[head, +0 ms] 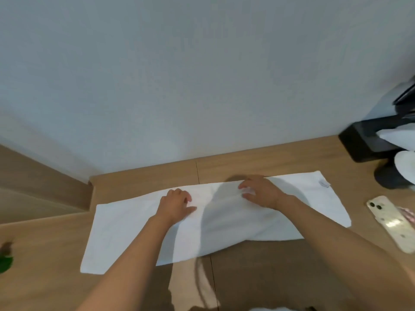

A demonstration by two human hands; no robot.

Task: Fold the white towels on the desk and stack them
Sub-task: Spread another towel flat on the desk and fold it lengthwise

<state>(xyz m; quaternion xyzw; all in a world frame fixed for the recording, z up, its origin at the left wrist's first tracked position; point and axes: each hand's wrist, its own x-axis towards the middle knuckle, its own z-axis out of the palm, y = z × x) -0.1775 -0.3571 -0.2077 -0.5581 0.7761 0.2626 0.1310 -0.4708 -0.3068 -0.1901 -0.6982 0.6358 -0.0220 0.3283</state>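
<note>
A long white towel (125, 230) lies spread flat across the wooden desk (45, 277), running from near left to far right, with a small label at its far right corner. My left hand (176, 204) rests on the towel near its far edge, left of the middle, fingers loosely bent. My right hand (260, 190) lies on the far edge right of the middle, fingers pointing left and touching the cloth. Whether either hand pinches the cloth is unclear. More white cloth (402, 140) sits at the far right on a black object.
A phone (391, 222) in a pale patterned case lies face down on the desk at the right. A black box (359, 140) and a dark round base (388, 176) stand at the far right by the wall. Something green (5, 262) shows at the left edge.
</note>
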